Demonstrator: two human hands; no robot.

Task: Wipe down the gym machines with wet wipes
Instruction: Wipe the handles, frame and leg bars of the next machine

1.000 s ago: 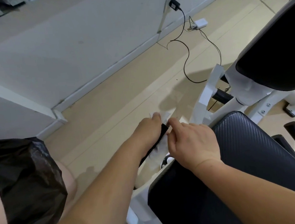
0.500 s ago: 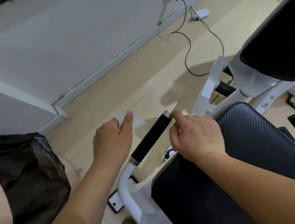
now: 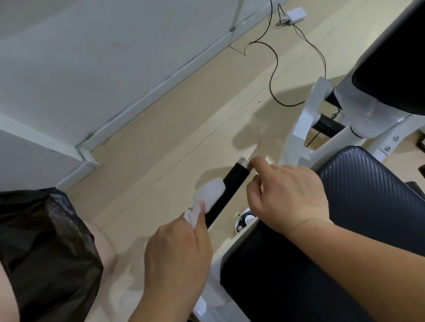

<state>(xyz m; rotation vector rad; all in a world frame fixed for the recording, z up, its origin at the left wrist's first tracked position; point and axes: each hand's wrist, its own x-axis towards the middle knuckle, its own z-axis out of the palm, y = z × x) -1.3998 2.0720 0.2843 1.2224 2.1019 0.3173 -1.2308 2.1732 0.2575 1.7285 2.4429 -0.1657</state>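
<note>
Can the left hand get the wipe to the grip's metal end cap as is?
Probably, only partly. The left hand holds the wipe on the black grip, bare grip ahead to the end cap, but a fingertip of the right hand sits against that cap, covering one side.

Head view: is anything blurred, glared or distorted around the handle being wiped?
Head view: the wet wipe is smeared soft against the sharp black handle; soft shadows lie on the floor beyond; no harsh glare; the baseboard barely bows.
</note>
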